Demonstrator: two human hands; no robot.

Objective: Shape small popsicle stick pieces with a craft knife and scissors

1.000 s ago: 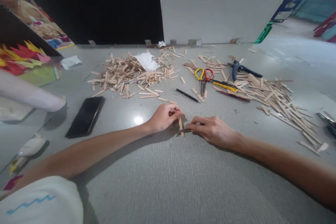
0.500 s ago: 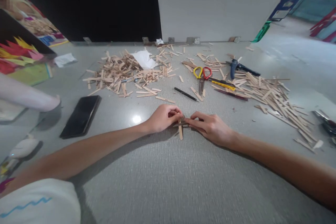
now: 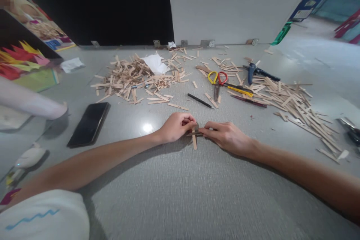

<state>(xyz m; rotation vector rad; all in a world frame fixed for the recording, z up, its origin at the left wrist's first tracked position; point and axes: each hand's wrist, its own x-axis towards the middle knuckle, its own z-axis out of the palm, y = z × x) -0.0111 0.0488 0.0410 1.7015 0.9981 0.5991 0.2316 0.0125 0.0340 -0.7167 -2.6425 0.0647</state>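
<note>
My left hand [image 3: 176, 127] pinches a small wooden craft stick [image 3: 194, 144], which points toward me. A darker thin piece [image 3: 194, 134] lies across that stick. From the other side, my right hand [image 3: 227, 135] has its thumb and fingertips closed on the crosspiece's right end. A small greyish bit shows between the two hands; what it is I cannot make out. Beyond the hands lie a black pen [image 3: 200, 100] and scissors [image 3: 216, 84] with one yellow and one red handle.
Piles of craft sticks lie back left [image 3: 126, 78] and right [image 3: 295, 101]. A yellow cutter [image 3: 240, 89] and blue-handled tool [image 3: 252, 72] rest by the scissors. A phone [image 3: 89, 123] lies left, near another person's forearm [image 3: 33, 99]. A black and white panel [image 3: 225, 7] stands behind.
My right hand's index finger has drawn in slightly, and a bit more of the greyish piece between the hands shows. The whole view has shifted slightly; otherwise both hands keep their places.
</note>
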